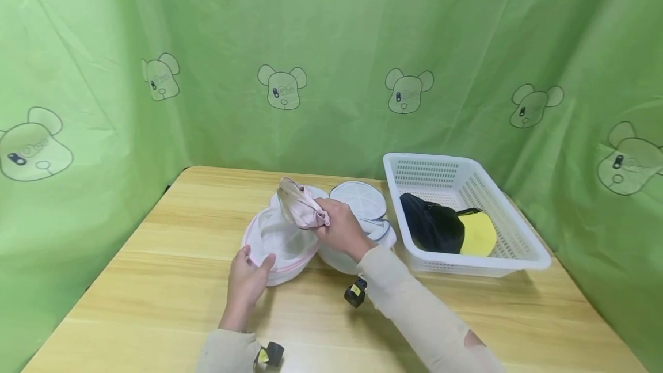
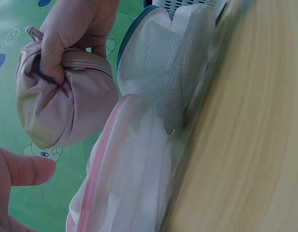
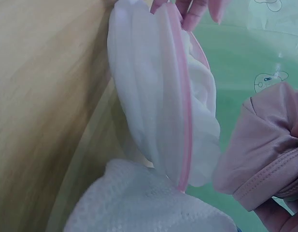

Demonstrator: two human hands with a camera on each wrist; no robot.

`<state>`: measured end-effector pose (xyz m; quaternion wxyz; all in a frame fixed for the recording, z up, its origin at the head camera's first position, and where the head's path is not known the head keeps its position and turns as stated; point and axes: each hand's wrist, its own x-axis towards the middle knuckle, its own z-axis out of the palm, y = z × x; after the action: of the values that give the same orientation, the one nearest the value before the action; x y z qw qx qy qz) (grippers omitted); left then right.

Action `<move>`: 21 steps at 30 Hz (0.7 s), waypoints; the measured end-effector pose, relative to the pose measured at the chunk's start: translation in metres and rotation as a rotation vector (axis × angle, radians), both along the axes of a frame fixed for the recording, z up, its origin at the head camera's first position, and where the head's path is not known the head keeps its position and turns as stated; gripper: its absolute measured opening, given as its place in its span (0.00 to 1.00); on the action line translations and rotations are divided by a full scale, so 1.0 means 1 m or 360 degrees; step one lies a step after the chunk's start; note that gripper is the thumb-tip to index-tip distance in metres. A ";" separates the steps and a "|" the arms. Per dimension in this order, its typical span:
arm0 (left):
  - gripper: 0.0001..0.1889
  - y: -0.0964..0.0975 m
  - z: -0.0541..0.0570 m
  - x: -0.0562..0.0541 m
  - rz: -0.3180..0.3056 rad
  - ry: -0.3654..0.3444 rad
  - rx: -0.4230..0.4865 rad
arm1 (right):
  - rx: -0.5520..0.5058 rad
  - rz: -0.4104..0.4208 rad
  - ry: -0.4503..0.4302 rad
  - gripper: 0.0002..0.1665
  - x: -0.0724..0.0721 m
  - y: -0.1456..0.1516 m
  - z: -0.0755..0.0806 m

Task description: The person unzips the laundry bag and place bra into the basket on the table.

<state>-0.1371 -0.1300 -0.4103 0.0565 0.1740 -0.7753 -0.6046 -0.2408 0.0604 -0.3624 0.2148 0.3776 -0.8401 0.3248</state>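
Observation:
A round white mesh laundry bag (image 1: pixel 282 269) with a pink zipper edge lies unzipped on the table. My left hand (image 1: pixel 247 281) holds its near left rim, fingers hooked at the edge and thumb apart over the opening. Above the bag, my right hand (image 1: pixel 339 226) grips a bunched, satiny pink cloth item (image 1: pixel 303 206). Its stitched band shows in the right wrist view, and the left wrist view shows the thumb pressed into its folds; I cannot tell what kind of garment it is. Another white mesh bag with dark blue edging (image 1: pixel 358 200) lies beside it, partly hidden under my right arm.
A white plastic basket (image 1: pixel 468 166) stands at the right of the wooden table (image 1: pixel 155 281). Inside lie a black cloth item (image 1: pixel 435 226) and a yellow one (image 1: pixel 479 233). Green curtains (image 1: pixel 342 27) with bear-head prints hang around the table's back and sides.

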 end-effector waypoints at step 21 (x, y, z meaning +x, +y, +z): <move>0.39 0.001 -0.001 -0.001 -0.0008 -0.0029 -0.0022 | 0.0038 -0.0102 0.0094 0.15 -0.006 0.023 0.013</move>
<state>-0.1379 -0.1291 -0.4112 0.0491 0.1773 -0.7802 -0.5978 -0.2466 0.0838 -0.3498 0.2452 0.3625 -0.8489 0.2965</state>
